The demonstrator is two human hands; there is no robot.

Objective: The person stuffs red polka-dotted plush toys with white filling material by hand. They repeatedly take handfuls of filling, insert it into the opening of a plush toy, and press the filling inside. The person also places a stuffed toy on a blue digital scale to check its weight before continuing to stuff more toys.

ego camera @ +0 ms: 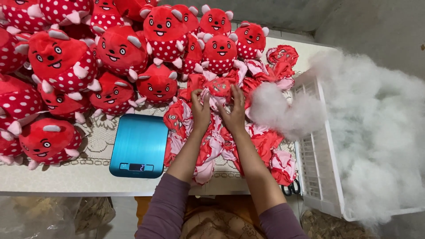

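Observation:
My left hand point(200, 110) and my right hand point(234, 111) both grip a flat, unstuffed red toy skin point(218, 87) at the far side of a heap of similar red, white and pink skins point(212, 141). The held skin sits just in front of the stuffed toys. A wad of white stuffing point(276, 108) lies right of my right hand, touching the heap.
Several stuffed red plush toys point(110, 53) with white-dotted bellies crowd the table's left and back. A blue digital scale point(139, 146) lies left of my arms. A white slatted crate point(316, 177) full of white fibre fill point(380, 132) stands at right. Black scissors point(291, 188) lie by the crate.

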